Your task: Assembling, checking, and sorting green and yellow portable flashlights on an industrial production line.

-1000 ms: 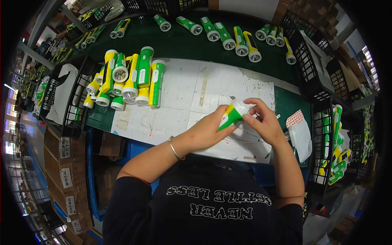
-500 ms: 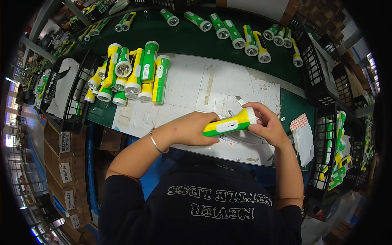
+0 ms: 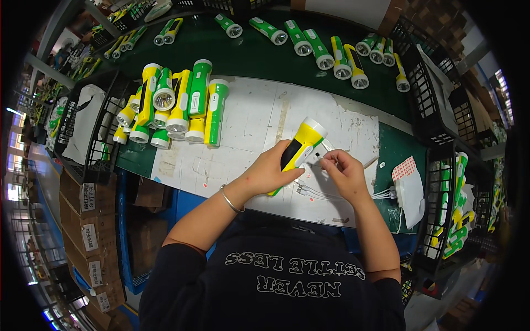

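Observation:
A yellow and green flashlight point(image 3: 307, 135) with a white head and a dark panel is gripped in my left hand point(image 3: 271, 168), tilted with its head up and away. Close to its right side, my right hand point(image 3: 346, 175) has its thumb and fingertips pinched together. What they hold, if anything, is hidden. Between the flashlight and those fingertips lies a small white piece point(image 3: 317, 155) with a dark square. White cables point(image 3: 324, 196) with plugs lie on the white work sheet point(image 3: 248, 121) below my hands.
Several flashlights point(image 3: 164, 99) are stacked at the left of the sheet. More flashlights point(image 3: 322, 51) lie along the green bench point(image 3: 265, 60) at the back. Black crates stand at the left point(image 3: 88, 121) and right point(image 3: 441, 204). A white packet point(image 3: 407, 193) lies at the right.
The flashlight has turned from lying sideways to head up, and its dark panel now shows. My right hand has let go of its head and moved down beside it.

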The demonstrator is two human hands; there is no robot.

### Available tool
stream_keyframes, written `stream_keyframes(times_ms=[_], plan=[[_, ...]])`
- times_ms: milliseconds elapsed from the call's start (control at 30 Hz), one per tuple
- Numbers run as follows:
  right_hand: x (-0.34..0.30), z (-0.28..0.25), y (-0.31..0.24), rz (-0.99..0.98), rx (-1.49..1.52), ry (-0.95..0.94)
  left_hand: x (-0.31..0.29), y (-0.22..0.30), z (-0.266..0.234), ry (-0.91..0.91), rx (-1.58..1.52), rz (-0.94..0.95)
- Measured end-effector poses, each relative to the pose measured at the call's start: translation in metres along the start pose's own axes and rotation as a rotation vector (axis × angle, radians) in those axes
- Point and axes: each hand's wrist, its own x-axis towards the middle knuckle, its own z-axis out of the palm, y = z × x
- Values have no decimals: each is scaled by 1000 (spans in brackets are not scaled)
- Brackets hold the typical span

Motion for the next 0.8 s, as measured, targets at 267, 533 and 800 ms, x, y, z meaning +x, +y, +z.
stream_keyframes(times_ms=[267,533,800], plan=[[-7,-25,-6,200,523,-175,2,20,18,-2,3,118],[-13,-22,-13,188,448,-109,-2,8,38,256,188,311],[-12,-15,-21,213,467,-42,0,8,38,366,450,344]])
